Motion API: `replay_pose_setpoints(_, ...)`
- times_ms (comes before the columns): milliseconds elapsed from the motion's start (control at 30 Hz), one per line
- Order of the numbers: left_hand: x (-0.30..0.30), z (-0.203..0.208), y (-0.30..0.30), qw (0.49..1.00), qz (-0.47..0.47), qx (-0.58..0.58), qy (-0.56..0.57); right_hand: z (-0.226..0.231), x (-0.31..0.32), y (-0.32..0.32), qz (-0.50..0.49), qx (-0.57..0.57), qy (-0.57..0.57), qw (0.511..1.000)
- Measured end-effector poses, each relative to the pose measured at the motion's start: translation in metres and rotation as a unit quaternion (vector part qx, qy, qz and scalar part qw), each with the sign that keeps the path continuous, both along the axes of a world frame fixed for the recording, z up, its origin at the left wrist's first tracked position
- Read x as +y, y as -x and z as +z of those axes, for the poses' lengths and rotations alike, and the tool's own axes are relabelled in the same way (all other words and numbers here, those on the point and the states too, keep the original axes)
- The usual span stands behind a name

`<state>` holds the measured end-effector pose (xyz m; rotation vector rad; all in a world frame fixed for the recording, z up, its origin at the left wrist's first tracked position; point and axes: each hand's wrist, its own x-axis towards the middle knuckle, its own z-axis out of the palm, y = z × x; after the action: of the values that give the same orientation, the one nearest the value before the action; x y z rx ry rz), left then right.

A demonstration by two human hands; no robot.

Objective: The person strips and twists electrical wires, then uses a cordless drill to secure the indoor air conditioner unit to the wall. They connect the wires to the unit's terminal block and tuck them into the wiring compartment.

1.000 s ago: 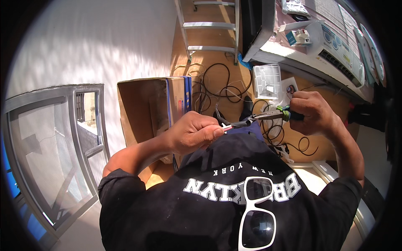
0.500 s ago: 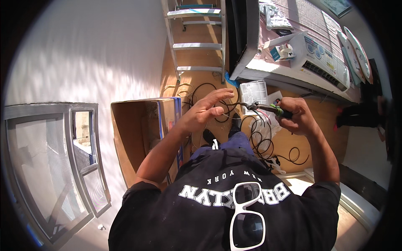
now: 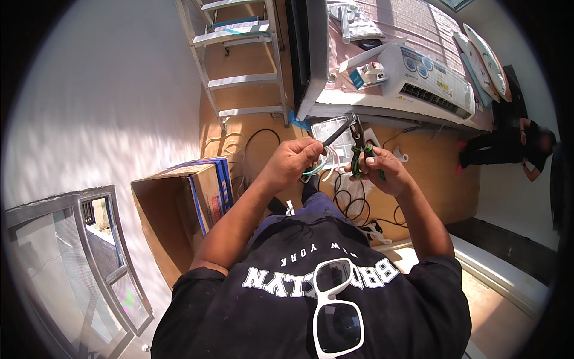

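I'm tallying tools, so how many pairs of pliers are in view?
1: the pliers in the right hand, beside the dark cable. Others may be hidden.

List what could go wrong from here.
The pliers in the right hand could nick the black cable, which reaches up to their jaws. The cable might slip from the left hand if tugged. Loose black loops on the floor could become a trip hazard.

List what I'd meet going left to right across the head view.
Grey-framed window, cardboard box, left hand, dark cable, green-handled pliers, white air-conditioner unit, person in black.
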<state>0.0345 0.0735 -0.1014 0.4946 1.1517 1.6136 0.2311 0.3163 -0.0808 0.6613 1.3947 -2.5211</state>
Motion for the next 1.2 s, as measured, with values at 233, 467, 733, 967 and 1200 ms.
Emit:
replay_pose_setpoints(233,0.017,0.001,0.014,0.953,0.108,0.255,0.124,-0.038,0.009,0.019,0.114,0.013,-0.276,0.954)
replay_pose_setpoints(467,0.016,-0.002,0.025,0.944,0.165,0.232,0.165,-0.021,0.03,0.024,-0.072,0.169,0.063,0.981)
replay_pose_setpoints(733,0.008,-0.001,0.013,0.95,0.188,0.182,0.171,-0.013,0.005,0.041,0.117,0.001,0.159,0.98)
replay_pose_setpoints(967,-0.002,0.011,0.002,0.95,0.189,0.196,0.152,0.007,0.005,0.035,0.133,0.092,-0.615,0.771)
replay_pose_setpoints(1200,-0.012,0.022,-0.004,0.934,0.181,0.224,0.212,-0.002,-0.021,0.016,0.078,0.027,-0.505,0.859)
